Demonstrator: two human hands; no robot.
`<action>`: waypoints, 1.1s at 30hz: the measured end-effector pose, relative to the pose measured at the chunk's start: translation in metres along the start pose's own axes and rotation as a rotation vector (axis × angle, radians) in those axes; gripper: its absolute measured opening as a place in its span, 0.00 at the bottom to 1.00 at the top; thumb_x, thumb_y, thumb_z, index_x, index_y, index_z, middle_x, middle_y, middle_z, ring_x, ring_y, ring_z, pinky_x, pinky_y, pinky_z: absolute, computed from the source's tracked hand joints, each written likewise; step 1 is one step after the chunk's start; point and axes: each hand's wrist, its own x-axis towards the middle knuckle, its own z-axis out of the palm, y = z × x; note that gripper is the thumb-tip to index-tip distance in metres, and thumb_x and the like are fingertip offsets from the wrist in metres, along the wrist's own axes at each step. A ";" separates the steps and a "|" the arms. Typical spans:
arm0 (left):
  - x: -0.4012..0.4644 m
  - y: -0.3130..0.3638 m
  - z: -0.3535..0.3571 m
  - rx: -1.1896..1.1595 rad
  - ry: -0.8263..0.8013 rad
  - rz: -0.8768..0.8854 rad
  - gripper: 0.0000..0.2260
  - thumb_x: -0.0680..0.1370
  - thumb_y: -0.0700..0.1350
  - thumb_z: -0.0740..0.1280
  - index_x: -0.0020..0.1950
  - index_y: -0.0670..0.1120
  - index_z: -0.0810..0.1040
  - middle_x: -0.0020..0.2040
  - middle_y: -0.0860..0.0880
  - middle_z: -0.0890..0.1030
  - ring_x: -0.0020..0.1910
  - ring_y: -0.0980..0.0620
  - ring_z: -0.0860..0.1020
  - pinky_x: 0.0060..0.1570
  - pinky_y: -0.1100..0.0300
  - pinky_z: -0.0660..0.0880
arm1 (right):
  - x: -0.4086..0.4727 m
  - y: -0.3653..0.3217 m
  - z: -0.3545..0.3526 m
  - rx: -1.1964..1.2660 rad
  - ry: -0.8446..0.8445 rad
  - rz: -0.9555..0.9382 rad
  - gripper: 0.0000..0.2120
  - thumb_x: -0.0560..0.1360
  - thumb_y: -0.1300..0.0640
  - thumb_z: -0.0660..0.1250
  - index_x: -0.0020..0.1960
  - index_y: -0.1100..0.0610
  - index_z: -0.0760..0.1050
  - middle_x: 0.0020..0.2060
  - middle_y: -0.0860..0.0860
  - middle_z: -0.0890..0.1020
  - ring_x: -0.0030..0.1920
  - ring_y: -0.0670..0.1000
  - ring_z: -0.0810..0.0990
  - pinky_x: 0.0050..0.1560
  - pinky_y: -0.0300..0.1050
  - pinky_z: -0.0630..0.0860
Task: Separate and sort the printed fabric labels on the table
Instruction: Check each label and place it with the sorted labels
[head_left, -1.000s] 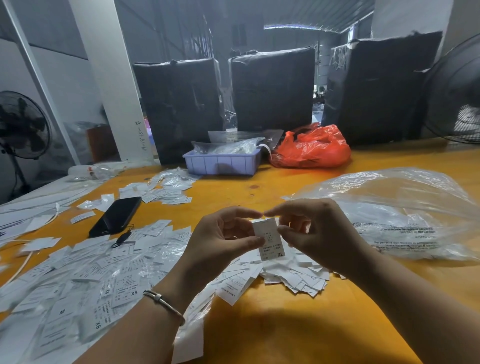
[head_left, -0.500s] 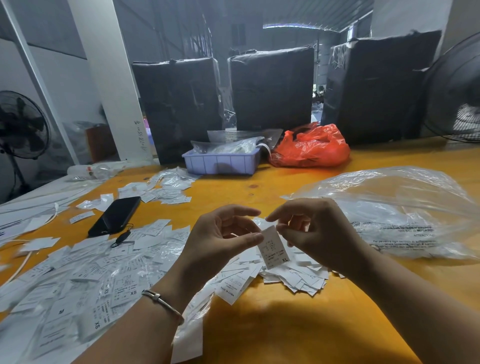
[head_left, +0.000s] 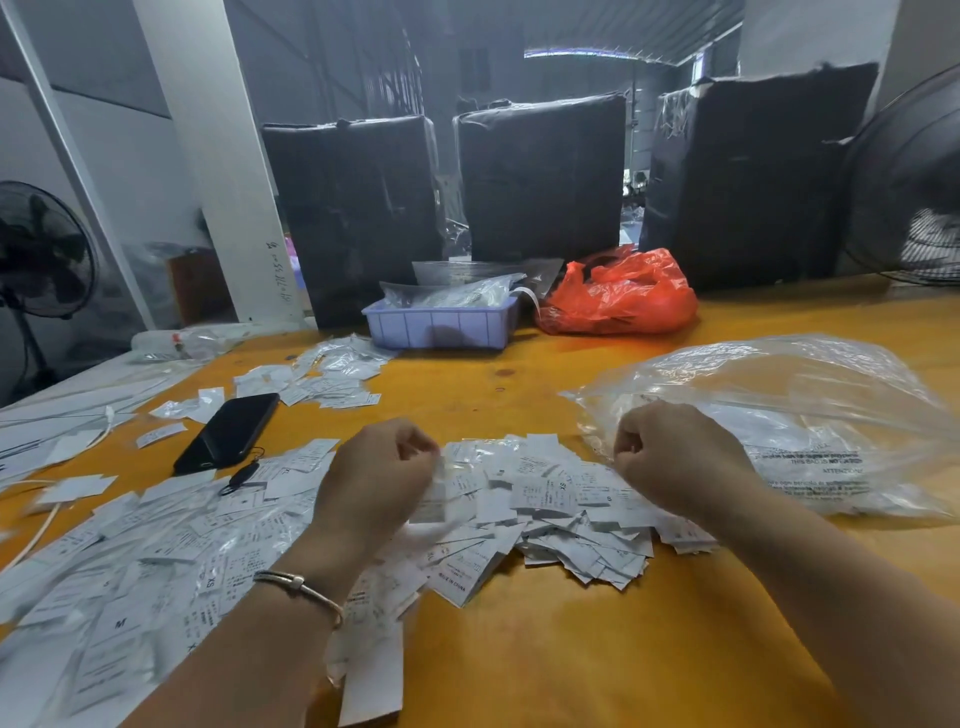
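A: Where are the labels (head_left: 545, 493)?
B: Heaped on the table (head_left: 597, 649), centre to nine o'clock.
A: Grip?
B: Left hand (head_left: 379, 478) pinches a blurred label (head_left: 434, 501); right hand (head_left: 670, 457) curled, contents unclear.

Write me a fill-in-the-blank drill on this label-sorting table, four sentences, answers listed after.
1. The black phone lies on the table to the ______ of the left hand.
2. The bag beside the lavender tray is coloured ______.
3. The bracelet sits on the ______ wrist.
4. The right hand is in front of a clear ______ bag.

Missing words: left; red; left; plastic
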 end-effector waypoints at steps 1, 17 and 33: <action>0.002 -0.003 -0.002 0.113 0.020 -0.035 0.06 0.75 0.43 0.65 0.42 0.52 0.80 0.41 0.53 0.80 0.41 0.53 0.77 0.39 0.56 0.75 | 0.002 0.005 0.001 -0.028 -0.004 0.055 0.06 0.72 0.60 0.63 0.41 0.53 0.78 0.39 0.50 0.81 0.40 0.52 0.78 0.40 0.46 0.78; 0.003 -0.017 -0.004 0.531 0.062 -0.064 0.12 0.75 0.37 0.63 0.43 0.54 0.80 0.48 0.52 0.75 0.53 0.48 0.72 0.51 0.51 0.73 | 0.022 0.053 0.004 -0.320 0.003 0.358 0.06 0.76 0.56 0.61 0.49 0.55 0.76 0.51 0.54 0.76 0.58 0.57 0.71 0.57 0.53 0.63; -0.004 -0.004 0.016 0.086 -0.014 0.203 0.07 0.76 0.41 0.68 0.45 0.54 0.82 0.54 0.55 0.77 0.57 0.55 0.73 0.54 0.59 0.69 | 0.026 0.058 0.010 0.150 0.406 0.194 0.07 0.77 0.64 0.58 0.43 0.56 0.72 0.39 0.54 0.78 0.41 0.57 0.73 0.43 0.49 0.68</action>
